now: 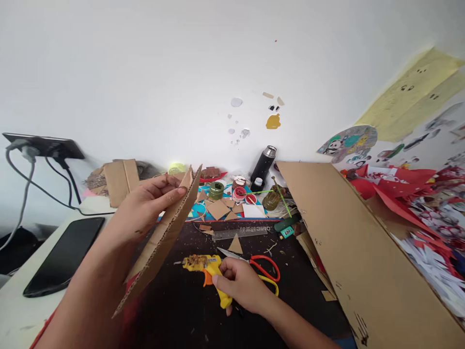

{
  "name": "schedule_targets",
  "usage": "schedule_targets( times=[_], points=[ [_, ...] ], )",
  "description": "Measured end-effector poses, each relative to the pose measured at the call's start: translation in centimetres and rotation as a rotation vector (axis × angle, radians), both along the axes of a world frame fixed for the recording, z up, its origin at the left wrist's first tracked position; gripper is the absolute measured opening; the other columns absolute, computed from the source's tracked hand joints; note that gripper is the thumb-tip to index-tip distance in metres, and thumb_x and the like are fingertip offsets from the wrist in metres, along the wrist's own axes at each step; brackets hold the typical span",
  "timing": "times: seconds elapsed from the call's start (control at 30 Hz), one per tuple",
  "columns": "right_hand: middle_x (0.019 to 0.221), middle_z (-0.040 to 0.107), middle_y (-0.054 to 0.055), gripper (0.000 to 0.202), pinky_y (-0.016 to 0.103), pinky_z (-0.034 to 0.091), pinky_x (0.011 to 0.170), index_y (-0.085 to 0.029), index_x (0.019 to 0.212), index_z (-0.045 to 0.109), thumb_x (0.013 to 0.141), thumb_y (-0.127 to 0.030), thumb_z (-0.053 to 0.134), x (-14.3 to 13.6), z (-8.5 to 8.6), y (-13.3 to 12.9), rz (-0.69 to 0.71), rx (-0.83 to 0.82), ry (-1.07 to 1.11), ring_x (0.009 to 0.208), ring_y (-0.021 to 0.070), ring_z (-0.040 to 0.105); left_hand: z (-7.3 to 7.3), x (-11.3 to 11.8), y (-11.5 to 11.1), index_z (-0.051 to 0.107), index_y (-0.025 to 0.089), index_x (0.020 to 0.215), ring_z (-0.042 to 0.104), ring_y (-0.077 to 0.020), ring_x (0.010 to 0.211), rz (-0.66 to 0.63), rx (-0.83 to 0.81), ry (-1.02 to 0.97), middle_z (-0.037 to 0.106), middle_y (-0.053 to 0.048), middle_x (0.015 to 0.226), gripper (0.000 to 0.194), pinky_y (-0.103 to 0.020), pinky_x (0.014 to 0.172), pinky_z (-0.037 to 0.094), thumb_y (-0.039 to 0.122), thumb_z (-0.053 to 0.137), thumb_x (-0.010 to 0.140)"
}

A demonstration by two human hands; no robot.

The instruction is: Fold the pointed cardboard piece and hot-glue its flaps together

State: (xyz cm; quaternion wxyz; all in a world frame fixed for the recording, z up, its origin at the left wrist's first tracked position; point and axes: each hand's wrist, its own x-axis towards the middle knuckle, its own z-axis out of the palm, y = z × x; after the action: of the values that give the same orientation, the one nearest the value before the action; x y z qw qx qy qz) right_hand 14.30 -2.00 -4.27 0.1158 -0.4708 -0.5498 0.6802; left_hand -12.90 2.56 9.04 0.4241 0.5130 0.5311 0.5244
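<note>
My left hand [154,198] pinches the top of a long folded strip of cardboard [165,242], which is held tilted above the dark work surface. Its corrugated edge faces me and it tapers to a point at the lower end. My right hand [241,283] is wrapped around the handle of a yellow glue gun [216,271] with an orange trigger. The gun's nozzle points left, toward the cardboard but apart from it. Scissors [265,266] with red and yellow handles lie just behind my right hand. A clear ruler [240,234] and a small cardboard triangle [236,244] lie beyond them.
A large cardboard panel [359,242] borders the right side, with red and white paper scraps [417,208] past it. Paint jars [217,190], cardboard offcuts [218,209] and a black flask [263,165] stand at the back. A phone [65,254] lies left, near plugged-in cables [69,179].
</note>
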Motion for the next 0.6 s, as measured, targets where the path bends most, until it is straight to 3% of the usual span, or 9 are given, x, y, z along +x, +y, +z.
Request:
schedule_targets(
  times=[0.2, 0.37, 0.47, 0.6],
  points=[
    [0.061, 0.066, -0.004, 0.055, 0.019, 0.029, 0.038, -0.021, 0.101, 0.053, 0.082, -0.066, 0.080, 0.0, 1.1, 1.7, -0.155, -0.218, 0.433, 0.040, 0.0112, 0.055, 0.2, -1.1, -0.1, 0.072, 0.022, 0.091, 0.063, -0.0181, 0.070, 0.097, -0.046, -0.045, 0.072, 0.000, 0.077, 0.054, -0.029, 0.066, 0.047, 0.067, 0.092, 0.070],
    [0.060, 0.056, -0.008, 0.048, 0.019, 0.027, 0.039, -0.021, 0.093, 0.054, 0.086, -0.059, 0.083, 0.0, 1.7, 3.0, -0.167, -0.352, 0.782, 0.038, 0.0050, 0.040, -1.1, -1.4, 0.9, 0.074, 0.021, 0.097, 0.063, -0.0180, 0.076, 0.023, -0.019, 0.070, 0.074, 0.000, 0.086, 0.049, -0.028, 0.070, 0.048, 0.066, 0.084, 0.081],
    [0.061, 0.056, -0.008, 0.044, 0.019, 0.031, 0.039, -0.020, 0.091, 0.056, 0.087, -0.054, 0.083, -0.2, 1.6, 3.8, -0.134, -0.387, 0.853, 0.038, 0.0062, 0.045, -2.3, -1.3, 1.6, 0.073, 0.021, 0.098, 0.068, -0.0217, 0.082, -0.019, -0.023, 0.171, 0.076, -0.002, 0.089, 0.049, -0.031, 0.074, 0.051, 0.067, 0.078, 0.085],
    [0.063, 0.064, -0.004, 0.041, 0.020, 0.029, 0.033, -0.018, 0.091, 0.061, 0.084, -0.050, 0.084, -0.2, 1.6, 5.4, -0.182, -0.282, 0.768, 0.039, 0.0117, 0.058, -3.7, -0.8, 2.2, 0.075, 0.022, 0.101, 0.074, -0.0273, 0.094, -0.053, -0.023, 0.295, 0.081, -0.005, 0.099, 0.047, -0.036, 0.084, 0.055, 0.066, 0.073, 0.087]
  ],
)
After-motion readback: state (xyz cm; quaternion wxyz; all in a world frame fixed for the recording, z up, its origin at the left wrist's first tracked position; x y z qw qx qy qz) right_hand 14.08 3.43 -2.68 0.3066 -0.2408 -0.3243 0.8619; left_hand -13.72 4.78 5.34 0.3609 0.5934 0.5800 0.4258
